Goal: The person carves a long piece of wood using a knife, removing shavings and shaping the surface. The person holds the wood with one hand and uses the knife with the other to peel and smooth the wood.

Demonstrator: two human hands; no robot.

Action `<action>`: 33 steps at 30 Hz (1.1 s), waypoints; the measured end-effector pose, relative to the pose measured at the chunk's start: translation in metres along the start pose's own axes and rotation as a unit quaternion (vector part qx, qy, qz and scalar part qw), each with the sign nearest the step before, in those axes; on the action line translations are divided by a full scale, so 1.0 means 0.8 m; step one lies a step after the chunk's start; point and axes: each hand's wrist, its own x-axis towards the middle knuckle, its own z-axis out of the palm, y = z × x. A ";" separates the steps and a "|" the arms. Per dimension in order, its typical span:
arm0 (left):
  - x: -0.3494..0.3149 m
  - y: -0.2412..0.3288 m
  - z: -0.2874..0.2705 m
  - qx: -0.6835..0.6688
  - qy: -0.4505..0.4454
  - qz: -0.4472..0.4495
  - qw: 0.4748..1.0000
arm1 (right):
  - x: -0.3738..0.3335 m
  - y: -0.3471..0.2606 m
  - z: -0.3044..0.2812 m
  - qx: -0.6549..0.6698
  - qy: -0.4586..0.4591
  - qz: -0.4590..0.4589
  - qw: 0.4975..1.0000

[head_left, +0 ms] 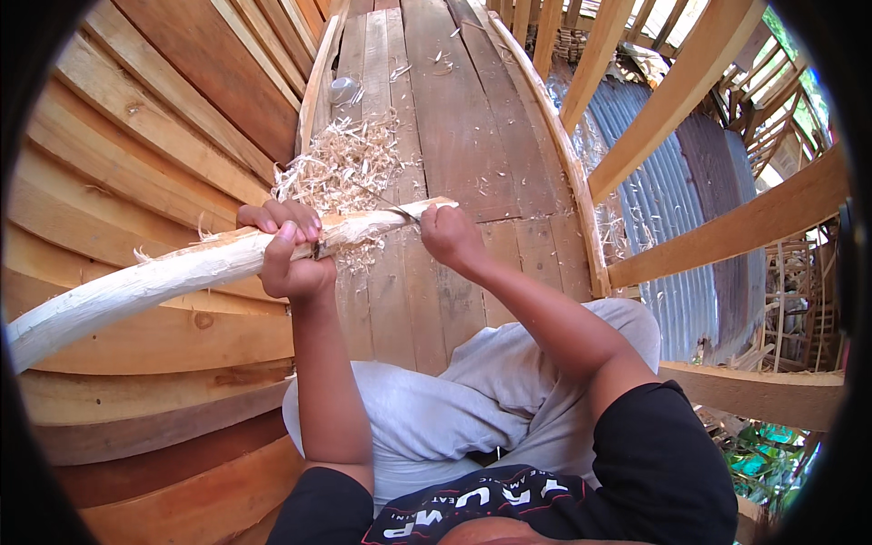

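In the head view, a pale peeled pole point(173, 272) stretched from about nine o'clock to twelve. The left hand point(296, 272) gripped it near ten o'clock; the right hand point(451, 238), at twelve, clenched a thin-bladed tool point(386, 202). Shavings point(336, 168) littered the plank floor point(463, 127) between ten and eleven.

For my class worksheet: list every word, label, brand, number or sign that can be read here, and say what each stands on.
Black T-shirt: large white lettering across the front, upside down in this view; legible, but its wording is not copied here.
Same shirt: smaller white letters around it, partly too small to read.
Pale pole, floorboards and corrugated metal sheets: no text visible.
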 end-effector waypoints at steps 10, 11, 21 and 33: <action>-0.008 -0.002 0.017 0.032 0.024 0.002 0.999 | 0.006 0.009 -0.001 -0.010 -0.003 0.024 1.000; -0.008 -0.002 0.019 0.036 0.027 -0.003 0.999 | 0.016 0.027 0.003 -0.007 0.016 0.041 0.999; -0.007 0.000 0.018 0.028 0.009 0.018 0.999 | -0.001 -0.022 -0.026 -0.014 -0.039 0.029 0.999; -0.011 0.001 0.018 0.038 0.021 0.016 0.999 | 0.016 0.036 -0.006 -0.021 0.005 0.021 1.000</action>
